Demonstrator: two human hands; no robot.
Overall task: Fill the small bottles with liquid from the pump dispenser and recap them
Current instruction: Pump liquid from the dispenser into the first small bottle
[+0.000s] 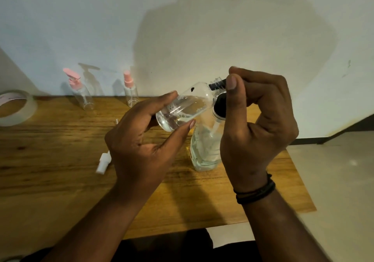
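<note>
We see a small clear bottle (183, 108), partly filled, held tilted above the wooden table (60, 160) in the curled left hand (141, 140), its neck meeting the black nozzle of the pump dispenser (206, 146) that the right hand (257, 124) grips, while two pink-capped bottles (81, 91) stand far left.

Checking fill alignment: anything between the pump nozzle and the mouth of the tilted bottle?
Nothing visible. The left hand tilts the small bottle with its mouth at the black pump nozzle; the right hand grips the pump head.
</note>
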